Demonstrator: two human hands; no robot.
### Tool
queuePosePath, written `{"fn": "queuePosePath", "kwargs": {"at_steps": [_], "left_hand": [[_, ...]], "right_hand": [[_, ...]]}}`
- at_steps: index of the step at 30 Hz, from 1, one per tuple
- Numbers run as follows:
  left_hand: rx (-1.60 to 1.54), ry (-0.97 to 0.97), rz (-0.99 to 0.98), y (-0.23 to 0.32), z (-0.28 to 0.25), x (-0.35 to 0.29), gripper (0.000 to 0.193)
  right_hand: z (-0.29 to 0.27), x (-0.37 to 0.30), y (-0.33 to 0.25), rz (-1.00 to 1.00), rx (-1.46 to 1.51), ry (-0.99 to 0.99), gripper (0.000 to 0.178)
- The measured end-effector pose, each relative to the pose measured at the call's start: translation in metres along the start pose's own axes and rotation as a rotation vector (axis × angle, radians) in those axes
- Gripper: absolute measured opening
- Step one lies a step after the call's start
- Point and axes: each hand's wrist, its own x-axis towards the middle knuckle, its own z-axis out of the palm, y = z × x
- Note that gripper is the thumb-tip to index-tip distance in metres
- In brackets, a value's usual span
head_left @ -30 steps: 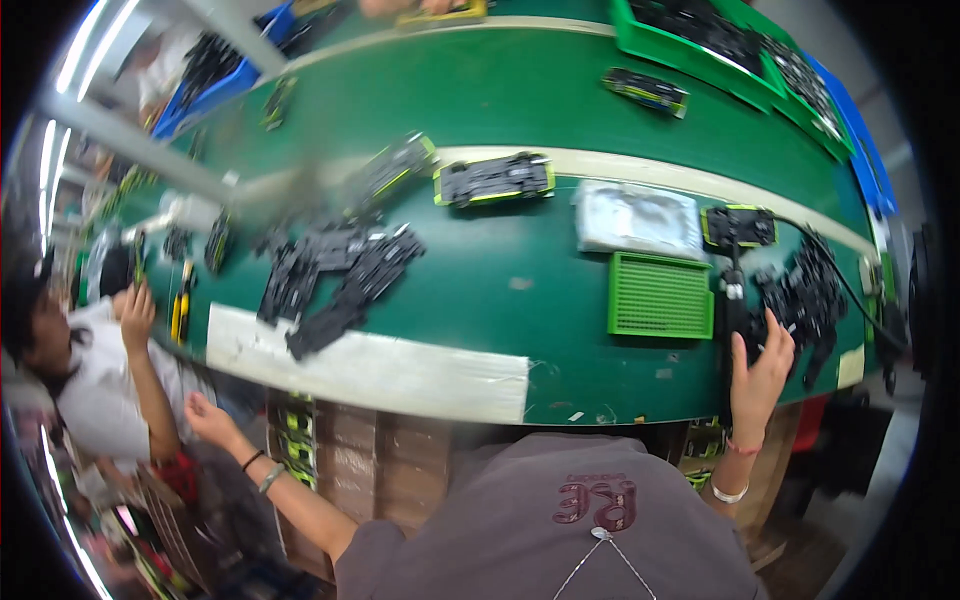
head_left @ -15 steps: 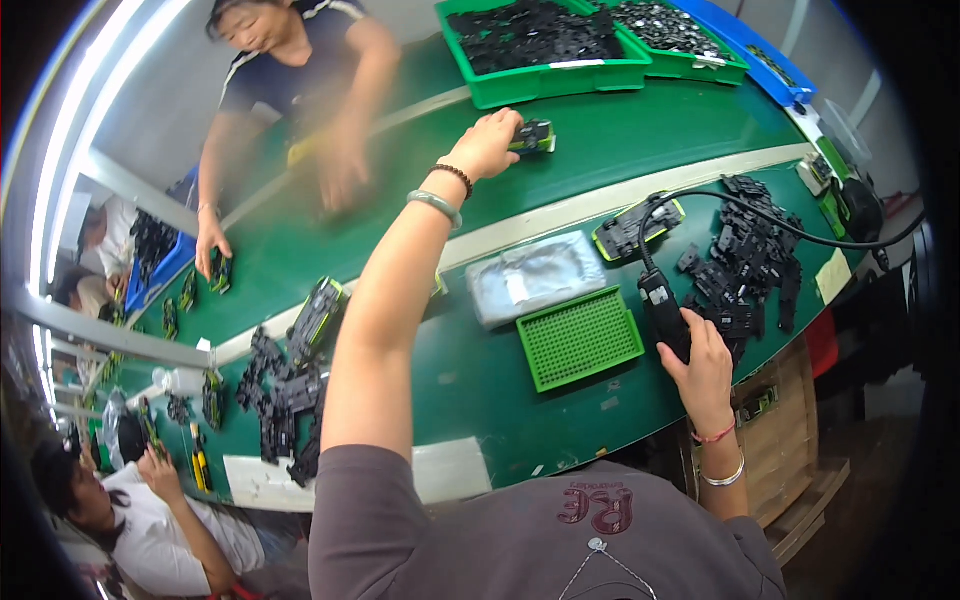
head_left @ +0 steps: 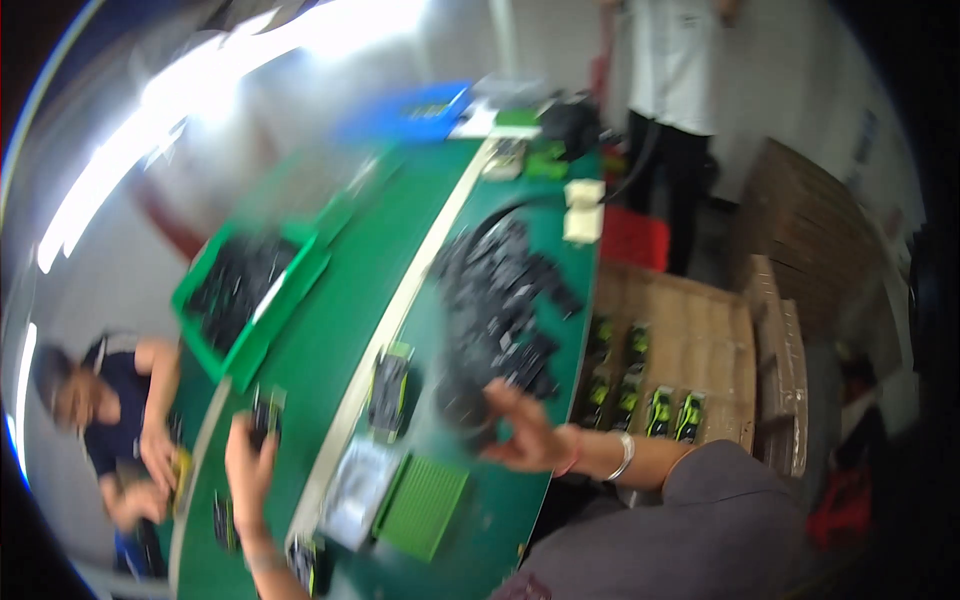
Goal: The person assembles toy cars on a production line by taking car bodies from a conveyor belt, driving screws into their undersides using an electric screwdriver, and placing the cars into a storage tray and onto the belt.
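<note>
My left hand (head_left: 250, 470) is at the left side of the green table, its fingers closed round a small black-and-lime unit (head_left: 266, 412). A dark corded handheld device (head_left: 463, 408), blurred, is in my right hand (head_left: 528, 432) above the table's near edge. Left of that device, another black-and-lime unit (head_left: 388, 392) lies on the table. Below it sit a clear plastic-wrapped package (head_left: 358, 495) and a green perforated tray (head_left: 425, 505), side by side. Loose black plastic parts (head_left: 510, 300) are heaped beyond my right hand.
A compartmented cardboard box (head_left: 690, 305) beside the table's right edge contains several black-and-lime units. Across the table is a green bin (head_left: 318, 275) of black parts. A co-worker (head_left: 125, 400) works at the left. A person in white (head_left: 672, 75) stands beyond a red object (head_left: 636, 238).
The view has swung right, bringing the cardboard box and the standing person into sight. My left hand keeps the unit, my right hand the corded device. The picture is now more blurred.
</note>
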Motion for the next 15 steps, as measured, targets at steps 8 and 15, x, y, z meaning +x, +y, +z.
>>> {"fn": "queuePosePath", "kwargs": {"at_steps": [8,15], "left_hand": [[0.127,-0.108,-0.035,0.128,-0.049,-0.091,0.035],[0.065,0.015,0.054,0.119,0.008,-0.084,0.043]], "right_hand": [[0.01,-0.023,-0.017,0.34,0.506,-0.035,0.061],[0.012,-0.027,0.028,0.369,0.425,-0.044,0.05]]}}
